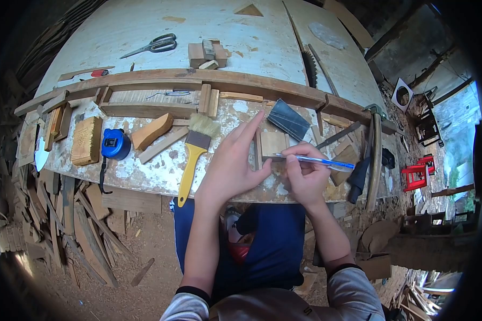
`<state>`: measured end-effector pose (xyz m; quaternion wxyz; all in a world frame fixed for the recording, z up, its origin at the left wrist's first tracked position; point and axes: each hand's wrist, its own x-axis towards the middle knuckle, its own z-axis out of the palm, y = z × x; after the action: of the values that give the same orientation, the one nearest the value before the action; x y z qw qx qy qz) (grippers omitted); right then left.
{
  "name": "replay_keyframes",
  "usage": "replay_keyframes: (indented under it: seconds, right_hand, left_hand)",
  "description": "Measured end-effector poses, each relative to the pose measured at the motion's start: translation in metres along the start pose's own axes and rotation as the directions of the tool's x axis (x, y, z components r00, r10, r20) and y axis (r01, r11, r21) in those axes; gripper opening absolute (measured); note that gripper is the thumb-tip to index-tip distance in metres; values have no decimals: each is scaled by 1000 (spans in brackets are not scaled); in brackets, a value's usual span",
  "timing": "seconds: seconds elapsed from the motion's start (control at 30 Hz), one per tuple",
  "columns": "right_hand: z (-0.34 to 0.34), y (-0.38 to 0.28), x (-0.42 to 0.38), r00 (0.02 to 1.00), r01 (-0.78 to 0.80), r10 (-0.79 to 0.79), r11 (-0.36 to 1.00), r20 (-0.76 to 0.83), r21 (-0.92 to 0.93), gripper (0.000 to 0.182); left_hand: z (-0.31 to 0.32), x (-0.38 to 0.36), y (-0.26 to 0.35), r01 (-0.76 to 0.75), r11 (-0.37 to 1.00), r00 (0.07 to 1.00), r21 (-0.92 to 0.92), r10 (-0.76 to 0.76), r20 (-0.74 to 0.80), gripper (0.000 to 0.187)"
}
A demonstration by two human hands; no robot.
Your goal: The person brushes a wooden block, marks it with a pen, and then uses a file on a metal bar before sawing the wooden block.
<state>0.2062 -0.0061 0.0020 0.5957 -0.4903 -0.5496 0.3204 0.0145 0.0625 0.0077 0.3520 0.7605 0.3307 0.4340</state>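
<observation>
Wooden block point(273, 143) near bench edge point(144, 184), between left hand point(233, 163) and pen-holding right hand point(305, 174).

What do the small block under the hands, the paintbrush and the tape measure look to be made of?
Small block: bare, unfinished wood, pale and matte. Paintbrush: glossy yellow handle, plastic or painted wood, dark band, probably metal, pale bristles. Tape measure: shiny blue case, likely plastic, with a black centre.

Woodworking shop: offcuts point(150, 131), saw blade point(309, 68)
</observation>
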Motion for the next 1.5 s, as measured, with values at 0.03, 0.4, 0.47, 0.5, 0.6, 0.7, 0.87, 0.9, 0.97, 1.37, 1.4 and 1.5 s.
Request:
replay_keyframes:
  seconds: [0.03,0.4,0.47,0.5,0.6,0.7,0.87,0.9,0.97,1.37,1.4,1.5]
  right_hand:
    - [0,1,0,999,31,-31,999,-15,7,7]
    - [3,-5,0,991,103,-100,994,-87,36,6]
    - [3,-6,1,999,21,-20,1000,-49,9,6]
    - [0,-4,1,1000,-16,15,1000,-20,-27,5]
    - [3,0,2,999,-45,43,996,-26,-75,4]
    - [4,-1,2,999,-44,42,995,-27,-92,5]
    - [4,0,2,1000,-25,23,991,-20,-129,5]
    - [4,0,2,999,-29,26,991,-21,-129,5]
    - [4,0,3,999,-34,31,991,-27,-127,4]
    - [4,1,3,999,-31,27,990,-32,-137,2]
    - [4,0,3,999,-34,30,990,-35,-134,2]
    - [5,0,3,998,-44,39,992,-42,-121,2]
  left_hand:
    - [0,0,1,1,1000,1000,-1,-1,-2,97]
    - [-1,1,3,-19,1000,1000,0,19,2,93]
    - [-3,2,5,-3,1000,1000,-6,3,12,93]
    - [-3,2,5,5,1000,1000,-10,-5,20,93]
    - [-2,1,3,-10,1000,1000,2,10,7,93]
    - [-2,1,3,-16,1000,1000,3,16,15,94]
    - [-3,1,3,-22,1000,1000,-5,22,15,93]
    - [-3,1,3,-21,1000,1000,-3,21,18,92]
    - [-2,1,2,-24,1000,1000,-3,24,13,92]
    - [-4,0,1,-1,1000,999,15,0,38,90]
    - [-3,0,1,-5,1000,999,17,4,37,90]
    - [-4,0,2,-3,1000,999,9,3,37,89]
